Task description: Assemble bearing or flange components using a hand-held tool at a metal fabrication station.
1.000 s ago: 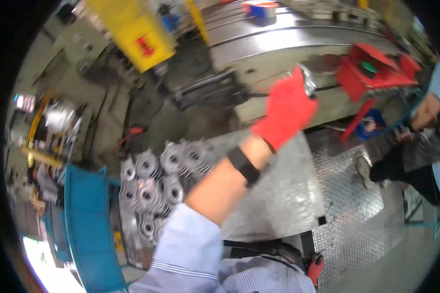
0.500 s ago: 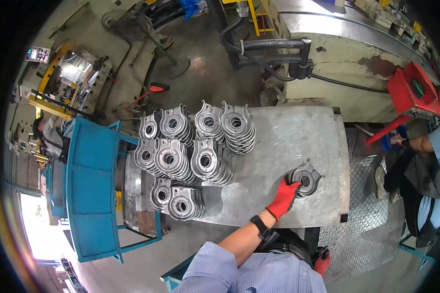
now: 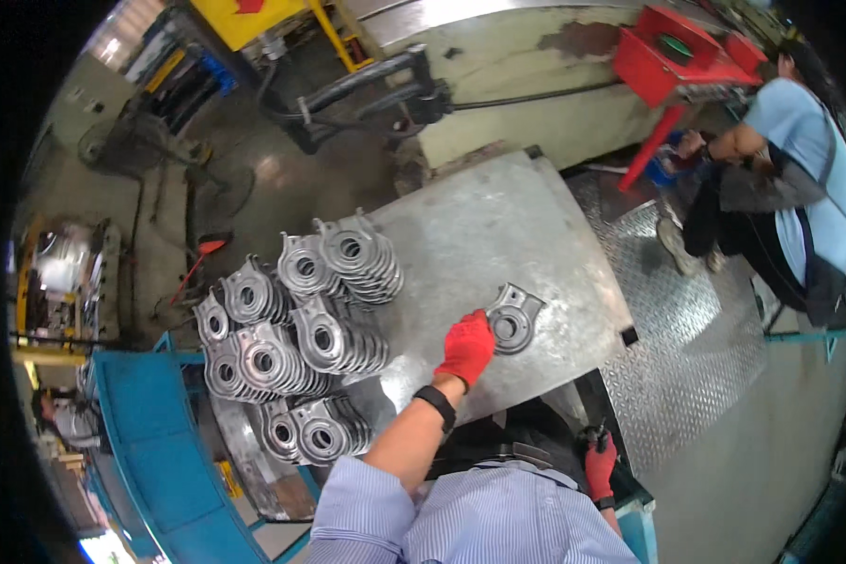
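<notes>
A grey stamped metal bracket [image 3: 526, 331] with a round hole and a lugged upper edge lies on the metal-topped table, apart from the stacks. My left hand [image 3: 466, 350], in a red glove, is at its left edge with the fingers curled against the rim; the fingertips are partly hidden. Low at my right side hangs my right hand [image 3: 601, 467], also red-gloved, closed around a small dark object [image 3: 592, 436] whose kind is unclear. Several nested stacks of like brackets [image 3: 265, 361] stand left of my left hand.
The table [image 3: 442, 221] has dark corner pieces. Beside it is a blue metal frame [image 3: 155, 442] at left and a tread-plate floor [image 3: 663, 376] at right. A co-worker [image 3: 771, 179] crouches by a red stand [image 3: 663, 70]. Black piping [image 3: 367, 94] runs beyond the table.
My view has turned to the right, so the table appears tilted and the stacks lie farther left. My left hand has shifted from over the bracket's face to its left edge.
</notes>
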A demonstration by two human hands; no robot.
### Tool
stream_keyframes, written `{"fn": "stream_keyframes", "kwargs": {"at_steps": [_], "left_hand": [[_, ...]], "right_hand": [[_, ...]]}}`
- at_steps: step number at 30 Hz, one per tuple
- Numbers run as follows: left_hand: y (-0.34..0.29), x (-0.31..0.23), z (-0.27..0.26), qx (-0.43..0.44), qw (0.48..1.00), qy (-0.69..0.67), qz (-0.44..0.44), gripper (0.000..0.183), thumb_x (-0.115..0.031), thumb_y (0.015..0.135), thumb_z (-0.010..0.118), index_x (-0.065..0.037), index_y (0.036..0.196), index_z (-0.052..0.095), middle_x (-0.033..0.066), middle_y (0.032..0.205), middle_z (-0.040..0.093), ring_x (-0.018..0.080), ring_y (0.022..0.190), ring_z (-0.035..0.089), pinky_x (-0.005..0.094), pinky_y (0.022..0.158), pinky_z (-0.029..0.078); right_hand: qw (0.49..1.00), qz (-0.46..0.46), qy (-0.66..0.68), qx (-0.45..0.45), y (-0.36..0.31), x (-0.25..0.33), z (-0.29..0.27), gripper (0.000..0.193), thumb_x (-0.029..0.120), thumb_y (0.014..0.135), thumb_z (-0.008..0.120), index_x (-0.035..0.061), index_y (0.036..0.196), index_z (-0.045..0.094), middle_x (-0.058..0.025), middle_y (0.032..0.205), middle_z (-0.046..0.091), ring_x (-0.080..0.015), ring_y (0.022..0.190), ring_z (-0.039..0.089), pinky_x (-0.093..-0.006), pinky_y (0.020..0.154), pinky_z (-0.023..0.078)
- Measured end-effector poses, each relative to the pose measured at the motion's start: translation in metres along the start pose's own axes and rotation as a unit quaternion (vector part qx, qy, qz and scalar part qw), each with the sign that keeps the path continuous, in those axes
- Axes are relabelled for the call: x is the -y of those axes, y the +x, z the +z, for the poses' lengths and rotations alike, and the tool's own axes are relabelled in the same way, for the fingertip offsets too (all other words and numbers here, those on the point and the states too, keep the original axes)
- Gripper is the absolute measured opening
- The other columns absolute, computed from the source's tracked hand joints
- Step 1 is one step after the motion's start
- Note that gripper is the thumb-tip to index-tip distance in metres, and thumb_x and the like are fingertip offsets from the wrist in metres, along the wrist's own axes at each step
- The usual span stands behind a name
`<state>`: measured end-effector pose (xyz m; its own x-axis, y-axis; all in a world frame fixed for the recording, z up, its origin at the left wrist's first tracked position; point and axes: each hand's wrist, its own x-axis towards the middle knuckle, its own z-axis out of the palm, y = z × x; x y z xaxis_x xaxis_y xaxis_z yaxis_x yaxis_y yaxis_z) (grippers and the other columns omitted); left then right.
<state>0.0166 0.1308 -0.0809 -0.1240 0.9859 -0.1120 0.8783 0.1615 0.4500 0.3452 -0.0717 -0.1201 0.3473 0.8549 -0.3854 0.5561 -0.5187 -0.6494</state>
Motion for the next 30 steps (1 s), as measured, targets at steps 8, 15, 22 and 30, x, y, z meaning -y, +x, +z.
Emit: {"fn": "stream_keyframes", "kwargs": {"at_steps": [8,15,22,30], "left_hand": [[-0.03,0.0,-0.055,0.028,0.97,-0.22,-0.103,0.031,-0.019,0.078,0.059,0.003,0.099,0.052,0.0239,0.093,0.062,0.0365,0.084,0.062,0.0444,0.072,0.048],[-0.108,0.041,-0.072,0.063,0.835,-0.509,-0.199,0.029,-0.006,0.083,0.055,0.003,0.11,0.053,0.0093,0.086,0.062,0.0156,0.072,0.06,0.03,0.061,0.051],[-0.129,0.07,-0.025,0.159,0.889,-0.386,-0.19,0.028,-0.023,0.085,0.059,0.005,0.091,0.06,0.0144,0.082,0.064,0.023,0.075,0.062,0.035,0.068,0.046],[-0.114,0.033,-0.001,0.14,0.939,-0.288,-0.129,0.035,-0.035,0.08,0.065,0.0,0.08,0.063,0.0227,0.08,0.063,0.0411,0.081,0.06,0.044,0.068,0.046]], "right_hand": [[0.997,-0.04,0.015,-0.063,-0.036,0.025,0.032,0.038,0.01,0.081,0.062,-0.0013,0.116,0.055,-0.0221,0.1,0.063,-0.0329,0.096,0.062,-0.036,0.082,0.047],[0.988,-0.153,-0.004,-0.01,-0.038,0.046,0.053,0.035,0.011,0.077,0.064,0.0032,0.111,0.058,-0.0204,0.099,0.063,-0.0349,0.093,0.061,-0.0395,0.078,0.047],[0.96,-0.26,-0.055,0.084,-0.045,0.094,0.064,0.031,0.014,0.078,0.064,0.0047,0.108,0.058,-0.0192,0.094,0.063,-0.0372,0.09,0.06,-0.0395,0.076,0.048],[0.961,-0.241,-0.105,0.082,-0.043,0.095,0.08,0.037,0.019,0.078,0.064,0.0065,0.112,0.055,-0.0188,0.099,0.061,-0.0364,0.093,0.058,-0.0432,0.078,0.047]]}}
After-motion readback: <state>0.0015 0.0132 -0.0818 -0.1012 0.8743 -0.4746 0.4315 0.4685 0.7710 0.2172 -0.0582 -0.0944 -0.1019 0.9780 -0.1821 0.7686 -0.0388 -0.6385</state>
